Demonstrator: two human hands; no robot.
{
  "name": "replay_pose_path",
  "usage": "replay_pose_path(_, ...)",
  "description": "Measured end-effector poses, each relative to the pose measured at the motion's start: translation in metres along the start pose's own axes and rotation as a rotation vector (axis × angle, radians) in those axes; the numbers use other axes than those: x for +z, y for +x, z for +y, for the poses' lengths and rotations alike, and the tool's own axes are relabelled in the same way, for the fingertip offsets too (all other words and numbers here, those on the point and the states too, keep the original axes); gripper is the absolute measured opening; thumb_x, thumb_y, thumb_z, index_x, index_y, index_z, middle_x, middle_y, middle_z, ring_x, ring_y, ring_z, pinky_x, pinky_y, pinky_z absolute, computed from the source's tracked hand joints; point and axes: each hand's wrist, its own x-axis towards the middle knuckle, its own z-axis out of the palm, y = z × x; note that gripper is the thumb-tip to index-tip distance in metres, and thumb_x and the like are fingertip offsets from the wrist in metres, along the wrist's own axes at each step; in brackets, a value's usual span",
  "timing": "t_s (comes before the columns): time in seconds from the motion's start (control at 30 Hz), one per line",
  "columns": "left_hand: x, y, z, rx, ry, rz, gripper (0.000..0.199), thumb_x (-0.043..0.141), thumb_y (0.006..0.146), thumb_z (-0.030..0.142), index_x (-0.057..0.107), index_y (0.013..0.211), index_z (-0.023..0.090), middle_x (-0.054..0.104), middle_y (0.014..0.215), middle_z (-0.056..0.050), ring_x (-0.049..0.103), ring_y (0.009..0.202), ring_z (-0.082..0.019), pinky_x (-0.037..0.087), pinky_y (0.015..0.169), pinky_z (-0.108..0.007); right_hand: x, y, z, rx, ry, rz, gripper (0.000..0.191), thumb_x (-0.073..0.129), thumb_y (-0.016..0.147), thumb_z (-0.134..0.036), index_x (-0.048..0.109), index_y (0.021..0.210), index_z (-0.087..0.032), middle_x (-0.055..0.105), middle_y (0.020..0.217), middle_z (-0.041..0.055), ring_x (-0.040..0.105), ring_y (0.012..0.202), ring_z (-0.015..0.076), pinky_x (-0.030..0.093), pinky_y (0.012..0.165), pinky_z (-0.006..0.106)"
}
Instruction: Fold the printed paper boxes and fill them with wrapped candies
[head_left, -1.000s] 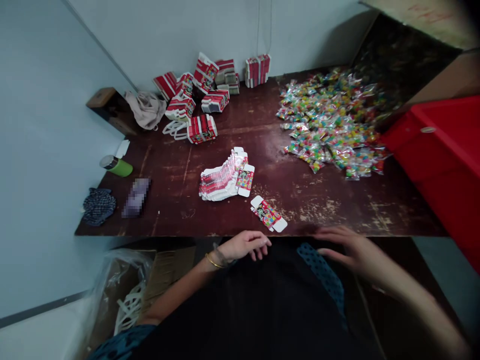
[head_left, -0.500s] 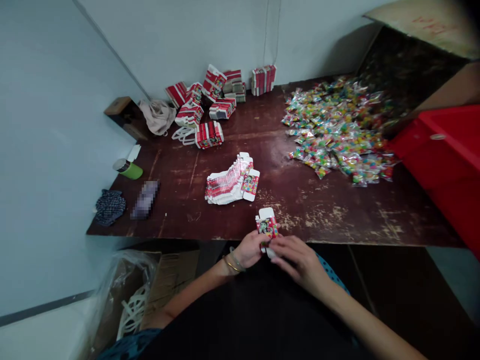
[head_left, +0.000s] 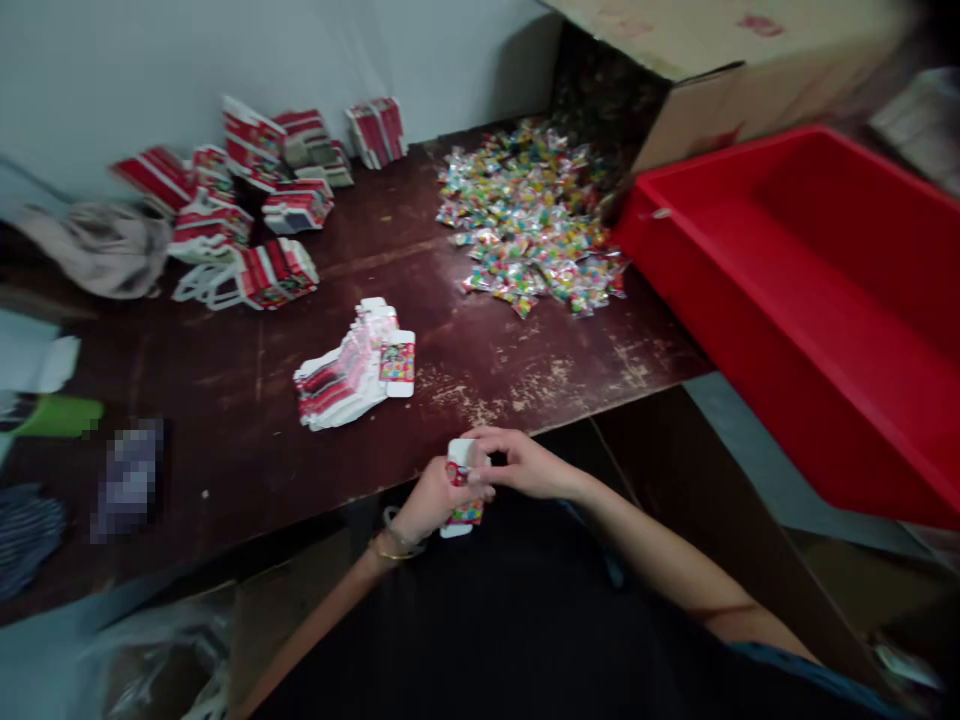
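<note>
Close to my body, just off the table's front edge, I hold a small red printed carton (head_left: 466, 513) with white end flaps. My left hand (head_left: 429, 500) is closed round its left side, thumb across the front. My right hand (head_left: 525, 465) pinches at its upper part, near the raised white flap; the fingertips partly cover the carton. Beyond my hands, a fanned stack of flat cartons (head_left: 341, 380) lies on the table, with one carton (head_left: 397, 362) face up at its right end.
Candy packets in clear wrap (head_left: 536, 220) lie heaped at the back right, before a cardboard box (head_left: 697, 125). A big red bin (head_left: 750, 330) stands at the right. Bundled cartons (head_left: 277, 272) and a cloth bag (head_left: 112, 245) are at the back left of the brown table (head_left: 202, 400).
The view has swung right, showing more of the red bin. My right hand has moved from the carton's lower end to its upper flap; my left hand still holds the carton.
</note>
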Motion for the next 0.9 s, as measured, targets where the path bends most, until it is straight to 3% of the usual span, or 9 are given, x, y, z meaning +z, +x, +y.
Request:
replay_pose_path(0.13,0.002,0.007,-0.002,0.03,0.189,0.212,0.034,0.078,0.062,0.039,0.057,0.064,0.013,0.057,0.056,0.002,0.053,0.053,-0.012,0.041,0.051,-0.023,0.003,-0.006,0.008,0.06,-0.11,0.245,0.025,0.06,0.089,-0.04,0.06,0.077,-0.018,0.06,0.074,-0.001,0.055,0.07,0.0132,0.043,0.069,0.025)
replay_pose_path(0.2,0.005,0.004,-0.002,0.151,0.124,0.233,0.033,0.073,0.071,0.036,0.059,0.09,0.014,0.062,0.067,0.002,0.059,0.061,-0.013,0.047,0.058,-0.023,0.004,-0.011,0.009,0.096,-0.093,0.318,0.021,0.064,0.087,-0.04,0.058,0.089,-0.02,0.061,0.077,-0.002,0.055,0.069,0.0124,0.043,0.067,0.024)
replay_pose_path(0.3,0.011,-0.006,0.0,0.349,0.001,0.274,0.053,0.066,0.081,0.029,0.039,0.126,0.021,0.061,0.076,0.005,0.063,0.072,-0.012,0.051,0.071,-0.024,-0.001,-0.021,0.01,0.183,0.172,0.38,0.033,0.065,0.084,-0.046,0.05,0.103,-0.023,0.06,0.072,-0.0047,0.055,0.06,0.011,0.045,0.058,0.022)
replay_pose_path(0.43,0.015,-0.018,-0.004,0.398,0.081,0.161,0.037,0.063,0.085,0.027,0.045,0.117,0.02,0.064,0.084,0.001,0.066,0.079,-0.013,0.052,0.076,-0.026,-0.01,-0.035,0.018,0.42,0.696,0.181,0.032,0.063,0.084,-0.05,0.051,0.085,-0.019,0.053,0.059,-0.0058,0.049,0.048,0.0074,0.039,0.044,0.016)
replay_pose_path(0.53,0.012,-0.025,-0.011,0.393,0.167,0.133,0.032,0.06,0.087,0.028,0.049,0.115,0.018,0.067,0.092,-0.004,0.067,0.085,-0.016,0.052,0.08,-0.029,-0.011,-0.04,0.021,0.526,0.804,0.067,0.03,0.069,0.081,-0.044,0.055,0.082,-0.018,0.054,0.063,-0.0045,0.049,0.051,0.0056,0.041,0.045,0.014)
replay_pose_path(0.67,0.007,-0.035,-0.016,0.374,0.246,0.135,0.029,0.06,0.087,0.03,0.056,0.113,0.016,0.071,0.095,-0.007,0.068,0.087,-0.018,0.051,0.08,-0.029,-0.006,-0.039,0.017,0.519,0.754,0.045,0.027,0.07,0.08,-0.041,0.059,0.084,-0.017,0.056,0.065,-0.0038,0.051,0.053,0.0063,0.046,0.049,0.017)
replay_pose_path(0.77,0.008,-0.042,-0.013,0.367,0.304,0.161,0.023,0.056,0.088,0.031,0.065,0.103,0.015,0.072,0.088,-0.006,0.066,0.078,-0.016,0.049,0.073,-0.026,-0.008,-0.032,0.012,0.451,0.538,0.034,0.027,0.074,0.078,-0.037,0.064,0.092,-0.016,0.062,0.071,-0.0023,0.054,0.055,0.0072,0.048,0.052,0.019)
replay_pose_path(0.83,0.012,-0.043,-0.008,0.345,0.263,0.201,0.022,0.054,0.089,0.031,0.068,0.094,0.015,0.071,0.084,-0.006,0.064,0.075,-0.015,0.047,0.07,-0.025,-0.013,-0.025,0.006,0.404,0.361,-0.09,0.027,0.072,0.079,-0.037,0.067,0.094,-0.015,0.064,0.075,-0.0011,0.056,0.057,0.0087,0.048,0.054,0.021)
replay_pose_path(0.9,0.016,-0.041,-0.004,0.287,0.092,0.229,0.023,0.059,0.085,0.029,0.065,0.102,0.015,0.069,0.083,-0.004,0.063,0.076,-0.015,0.046,0.07,-0.025,-0.016,-0.019,-0.002,0.336,0.197,-0.216,0.024,0.07,0.081,-0.037,0.07,0.093,-0.016,0.066,0.076,0.0004,0.059,0.061,0.0112,0.049,0.058,0.023)
